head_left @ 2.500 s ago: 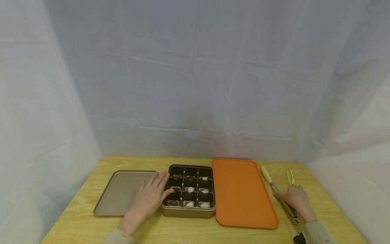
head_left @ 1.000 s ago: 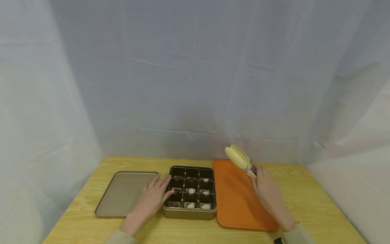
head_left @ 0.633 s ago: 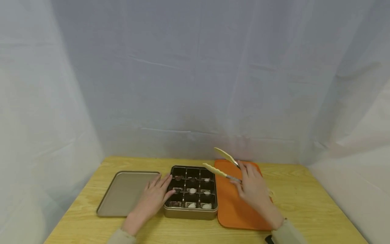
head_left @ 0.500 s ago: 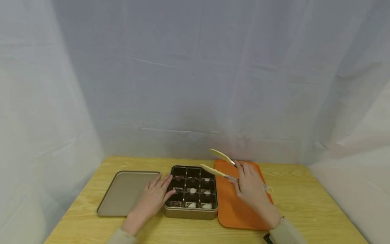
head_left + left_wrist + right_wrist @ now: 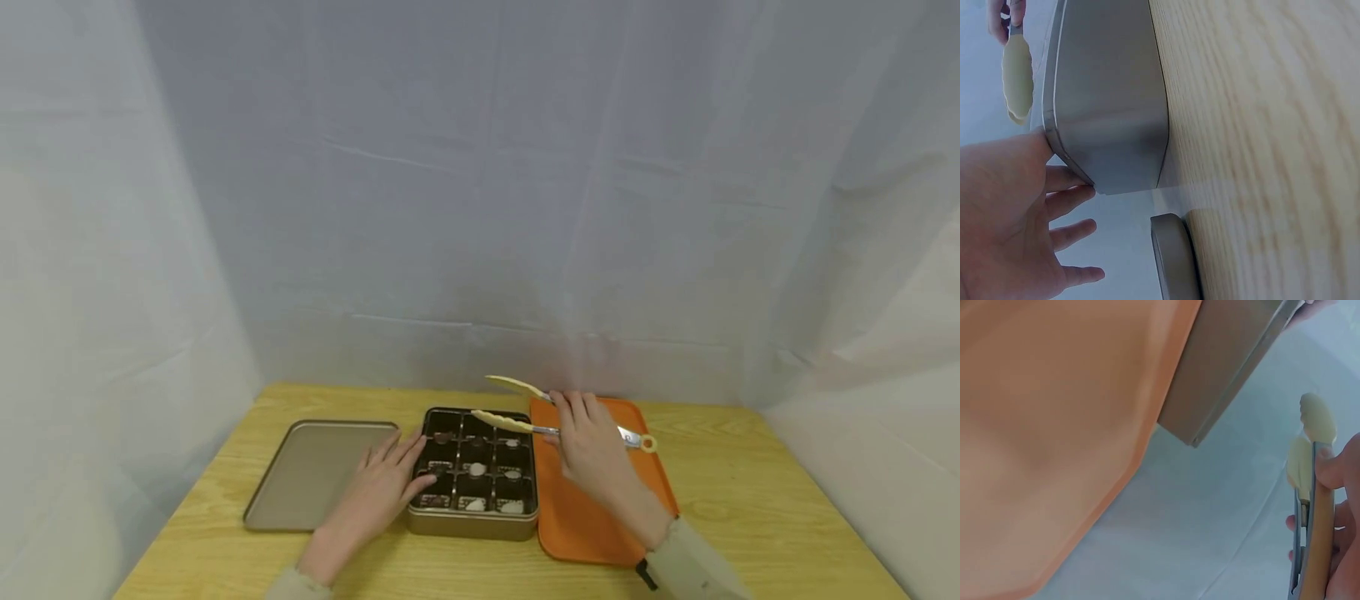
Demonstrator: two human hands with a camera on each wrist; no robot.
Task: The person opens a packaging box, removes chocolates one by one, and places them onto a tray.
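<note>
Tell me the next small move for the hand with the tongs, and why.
Probably lower the tongs into one cell of the tin and close them on a piece. The right hand holds them with tips apart above the tin's far cells, gripping nothing, while the left hand rests against the tin's left edge.

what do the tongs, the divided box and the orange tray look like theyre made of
Tongs: shiny grey arms suggest steel; the matte cream tips look like silicone or plastic.
Divided box: a smooth gold-brown wall with a soft sheen and rolled rim suggests tin; the dark insert looks like thin plastic, though that is uncertain.
Orange tray: even matte colour and rounded corners suggest plastic or silicone.
</note>
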